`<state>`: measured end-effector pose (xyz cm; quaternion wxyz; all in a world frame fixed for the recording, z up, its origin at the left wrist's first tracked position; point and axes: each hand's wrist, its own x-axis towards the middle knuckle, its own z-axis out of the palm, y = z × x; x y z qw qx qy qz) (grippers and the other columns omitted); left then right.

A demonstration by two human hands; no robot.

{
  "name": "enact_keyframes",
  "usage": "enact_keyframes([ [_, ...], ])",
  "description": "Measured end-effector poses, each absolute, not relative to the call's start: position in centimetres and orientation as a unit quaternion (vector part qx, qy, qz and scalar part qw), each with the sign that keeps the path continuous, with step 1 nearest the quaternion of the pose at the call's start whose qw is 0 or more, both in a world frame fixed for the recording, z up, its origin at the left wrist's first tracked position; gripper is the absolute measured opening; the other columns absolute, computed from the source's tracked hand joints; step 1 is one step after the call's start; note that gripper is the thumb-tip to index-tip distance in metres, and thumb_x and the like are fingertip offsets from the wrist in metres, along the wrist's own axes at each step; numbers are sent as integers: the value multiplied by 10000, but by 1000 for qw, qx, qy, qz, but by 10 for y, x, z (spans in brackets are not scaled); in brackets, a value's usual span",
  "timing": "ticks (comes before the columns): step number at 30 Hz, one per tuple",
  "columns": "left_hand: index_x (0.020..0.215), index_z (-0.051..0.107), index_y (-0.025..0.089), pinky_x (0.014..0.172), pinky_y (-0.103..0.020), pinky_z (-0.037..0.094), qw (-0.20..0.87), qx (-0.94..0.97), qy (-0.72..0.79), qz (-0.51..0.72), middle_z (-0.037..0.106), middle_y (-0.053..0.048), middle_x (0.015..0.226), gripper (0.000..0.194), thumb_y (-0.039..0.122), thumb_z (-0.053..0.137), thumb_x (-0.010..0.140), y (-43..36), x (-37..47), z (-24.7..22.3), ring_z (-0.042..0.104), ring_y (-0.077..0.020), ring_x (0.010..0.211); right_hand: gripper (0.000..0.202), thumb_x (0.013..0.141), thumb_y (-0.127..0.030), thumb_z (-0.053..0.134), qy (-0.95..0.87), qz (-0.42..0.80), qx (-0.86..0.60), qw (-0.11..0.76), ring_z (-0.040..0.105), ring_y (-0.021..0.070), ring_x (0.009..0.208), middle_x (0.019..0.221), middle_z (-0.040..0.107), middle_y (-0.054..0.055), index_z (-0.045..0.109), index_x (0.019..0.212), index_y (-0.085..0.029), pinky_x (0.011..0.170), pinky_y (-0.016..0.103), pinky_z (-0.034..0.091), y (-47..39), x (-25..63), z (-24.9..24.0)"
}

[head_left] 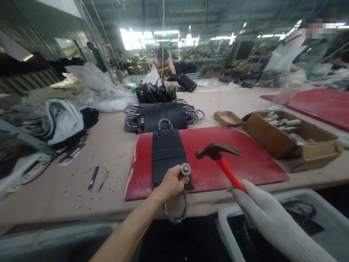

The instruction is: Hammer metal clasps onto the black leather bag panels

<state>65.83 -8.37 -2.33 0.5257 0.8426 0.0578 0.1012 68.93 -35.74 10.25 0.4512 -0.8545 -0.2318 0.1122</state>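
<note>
My bare left hand (174, 181) is closed around a short punch-like tool (185, 169) with a round, pale top, held upright over the near end of a dark bag panel (167, 147). That panel lies on a red board (218, 142); one wrapped loop handle stands at its far end and another hangs over the table edge below my left hand. In a white glove, my right hand (253, 203) grips the orange handle of a hammer (230, 174). The hammer's head is raised to the right of the tool, apart from it.
Stacked dark panels with wrapped handles (163, 112) lie behind the board. Cardboard box (272, 142) with white pieces stands right. Two slim metal tools (94, 178) lie left. A white bin (226, 218) is below right. A person (163, 67) works across the table.
</note>
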Motion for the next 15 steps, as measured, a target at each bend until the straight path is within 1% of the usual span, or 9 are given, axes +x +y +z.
enact_keyframes([
  [1, 813, 621, 186, 676, -236, 444, 521, 846, 60, 100, 643, 11, 793, 110, 100, 676, 772, -84, 659, -23, 578, -144, 732, 339, 952, -553, 574, -252, 90, -864, 428, 602, 201, 586, 650, 633, 19, 640, 802, -257, 528, 314, 483, -354, 690, 110],
  [3, 825, 631, 187, 678, -241, 442, 518, 847, 62, 100, 649, 11, 799, 112, 102, 679, 771, -84, 659, -23, 580, -147, 738, 339, 949, -540, 586, -279, 50, -872, 399, 605, 207, 585, 652, 645, 27, 613, 750, -266, 519, 318, 461, -346, 690, 123],
  [4, 826, 633, 187, 678, -244, 440, 518, 847, 63, 100, 649, 12, 797, 112, 103, 681, 770, -84, 659, -23, 578, -148, 739, 333, 964, -536, 567, -287, 34, -874, 391, 592, 202, 561, 630, 630, 19, 615, 772, -268, 504, 316, 443, -343, 690, 127],
  [7, 813, 628, 188, 677, -250, 435, 525, 843, 61, 101, 646, 17, 782, 98, 120, 689, 776, -84, 659, -25, 571, -148, 731, 334, 1032, -513, 444, -293, -33, -871, 393, 557, 182, 497, 591, 588, -10, 625, 919, -256, 489, 307, 418, -334, 688, 125],
  [8, 809, 627, 188, 677, -251, 436, 529, 841, 61, 101, 646, 18, 779, 95, 125, 691, 778, -84, 659, -26, 571, -147, 728, 340, 1042, -504, 416, -300, -50, -871, 386, 553, 177, 489, 593, 587, -11, 617, 932, -252, 494, 304, 417, -332, 689, 122],
  [10, 812, 632, 188, 678, -251, 440, 536, 836, 61, 100, 652, 17, 778, 92, 122, 686, 779, -84, 659, -27, 578, -148, 728, 337, 1026, -500, 430, -327, -72, -878, 343, 544, 178, 481, 592, 590, 3, 596, 865, -255, 499, 306, 409, -331, 691, 118],
  [12, 821, 636, 188, 674, -250, 441, 541, 833, 61, 98, 654, 16, 773, 102, 105, 672, 775, -84, 659, -27, 588, -148, 726, 320, 987, -504, 501, -355, -69, -887, 288, 552, 190, 497, 608, 610, 25, 579, 793, -262, 507, 313, 403, -332, 694, 119],
  [14, 822, 631, 188, 669, -249, 441, 539, 835, 58, 96, 650, 14, 771, 112, 94, 662, 771, -84, 659, -27, 590, -149, 723, 307, 984, -504, 527, -359, -62, -891, 271, 567, 198, 520, 631, 627, 30, 585, 799, -266, 524, 317, 413, -334, 697, 124],
  [15, 820, 626, 189, 669, -248, 441, 537, 836, 56, 96, 649, 14, 773, 112, 95, 662, 770, -84, 658, -26, 589, -149, 723, 306, 1006, -496, 498, -352, -68, -892, 277, 579, 198, 536, 652, 638, 30, 588, 825, -267, 535, 315, 423, -335, 697, 126],
])
